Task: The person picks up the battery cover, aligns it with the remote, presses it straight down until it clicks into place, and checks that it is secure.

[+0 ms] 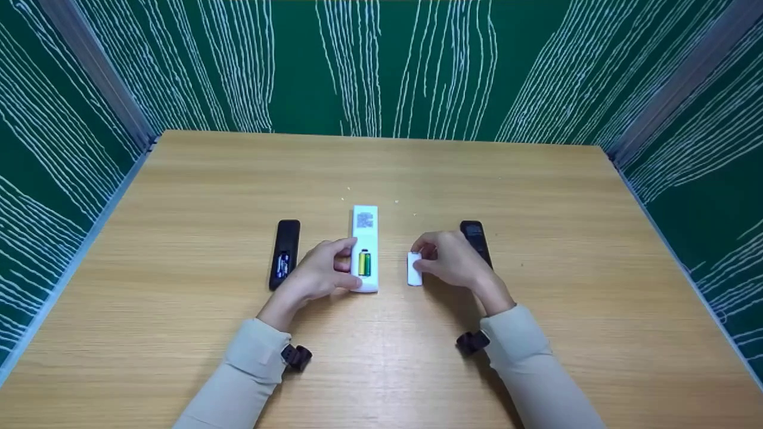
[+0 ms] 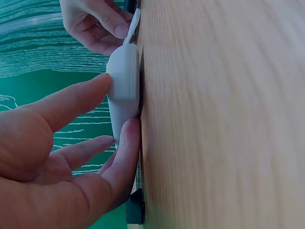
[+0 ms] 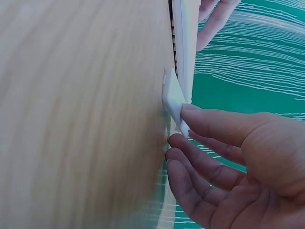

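Observation:
A white remote control (image 1: 371,235) lies back side up on the table, its battery compartment uncovered with yellow-green batteries (image 1: 365,263) inside. My left hand (image 1: 325,268) holds it by the left side. In the left wrist view, thumb and fingers touch the white remote's casing (image 2: 125,78). To its right, my right hand (image 1: 450,256) pinches a small white battery cover (image 1: 413,271) between thumb and fingers. The right wrist view shows this cover (image 3: 174,98) tilted, one end near the tabletop and the thumb on its other end.
Left of my left hand lies a black remote (image 1: 287,238) with batteries showing in its compartment. Another black remote (image 1: 474,235) lies partly hidden behind my right hand. Small white specks dot the wooden table (image 1: 381,167) beyond the white remote. Green patterned walls (image 1: 298,71) enclose the table.

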Demonstrator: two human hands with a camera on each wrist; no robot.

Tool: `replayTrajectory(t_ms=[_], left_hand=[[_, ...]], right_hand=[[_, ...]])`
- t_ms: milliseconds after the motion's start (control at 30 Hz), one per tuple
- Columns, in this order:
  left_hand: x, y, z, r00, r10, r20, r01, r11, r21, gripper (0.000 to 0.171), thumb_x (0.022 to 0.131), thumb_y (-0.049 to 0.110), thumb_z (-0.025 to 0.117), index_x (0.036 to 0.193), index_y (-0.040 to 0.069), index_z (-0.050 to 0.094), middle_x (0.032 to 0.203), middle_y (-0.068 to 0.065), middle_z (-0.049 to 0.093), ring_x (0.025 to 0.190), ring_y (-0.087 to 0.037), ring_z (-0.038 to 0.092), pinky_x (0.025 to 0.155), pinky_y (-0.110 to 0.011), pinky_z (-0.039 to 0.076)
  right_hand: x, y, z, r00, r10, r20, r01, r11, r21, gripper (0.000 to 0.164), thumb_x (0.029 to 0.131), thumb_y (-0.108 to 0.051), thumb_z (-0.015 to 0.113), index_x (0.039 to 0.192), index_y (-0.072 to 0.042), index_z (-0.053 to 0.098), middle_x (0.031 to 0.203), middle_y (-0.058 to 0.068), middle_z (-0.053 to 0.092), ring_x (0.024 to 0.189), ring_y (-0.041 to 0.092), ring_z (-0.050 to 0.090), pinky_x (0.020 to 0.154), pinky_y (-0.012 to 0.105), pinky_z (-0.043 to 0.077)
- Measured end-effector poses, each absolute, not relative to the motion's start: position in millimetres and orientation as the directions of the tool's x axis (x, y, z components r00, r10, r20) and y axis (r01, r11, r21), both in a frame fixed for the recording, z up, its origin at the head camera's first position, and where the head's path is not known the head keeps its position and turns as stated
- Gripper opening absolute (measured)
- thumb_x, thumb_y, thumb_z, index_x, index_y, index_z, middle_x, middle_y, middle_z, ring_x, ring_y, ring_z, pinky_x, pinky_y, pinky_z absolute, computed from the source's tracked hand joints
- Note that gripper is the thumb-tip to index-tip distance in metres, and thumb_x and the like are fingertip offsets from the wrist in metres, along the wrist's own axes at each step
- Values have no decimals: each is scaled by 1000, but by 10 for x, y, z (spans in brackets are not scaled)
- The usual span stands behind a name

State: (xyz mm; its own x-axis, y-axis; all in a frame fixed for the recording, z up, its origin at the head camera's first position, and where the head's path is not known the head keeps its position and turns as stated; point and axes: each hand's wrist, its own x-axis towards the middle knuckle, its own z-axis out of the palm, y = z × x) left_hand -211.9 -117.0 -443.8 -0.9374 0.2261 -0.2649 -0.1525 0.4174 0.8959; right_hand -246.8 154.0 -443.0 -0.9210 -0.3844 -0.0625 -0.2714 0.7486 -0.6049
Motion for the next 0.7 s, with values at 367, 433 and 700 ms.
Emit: replayTrajectory(t_ms=[367, 433, 700], left_hand=[[-2117, -1175, -4441, -936, 231, -266, -153, 413, 898, 91, 83, -12, 82, 162, 6, 42, 145, -16, 54, 122, -27, 61, 106, -37, 54], [-2118, -1176, -4448, -936, 232, -263, -151, 411, 899, 91, 83, -12, 82, 162, 5, 42, 145, -17, 54, 121, -27, 61, 106, -37, 54], [-2123, -1176, -4452, -936, 235, -261, -151, 399, 904, 91, 82, -13, 81, 162, 4, 41, 145, -17, 54, 122, -28, 61, 106, -37, 55]], right_hand=[[-2488, 1574, -4424, -924, -382, -34, -277, 726, -629, 11, 95, -7, 78, 105, -8, 78, 94, 5, 74, 85, 20, 63, 75, 32, 51], [-2487, 1574, -4419, -925, -379, -29, -276, 722, -634, 9, 95, -7, 77, 104, -8, 78, 93, 4, 74, 84, 20, 63, 74, 32, 51], [-2479, 1563, -4392, -928, -371, -35, -263, 718, -645, 8, 97, -8, 76, 104, -11, 79, 95, 4, 75, 83, 20, 63, 73, 31, 52]])
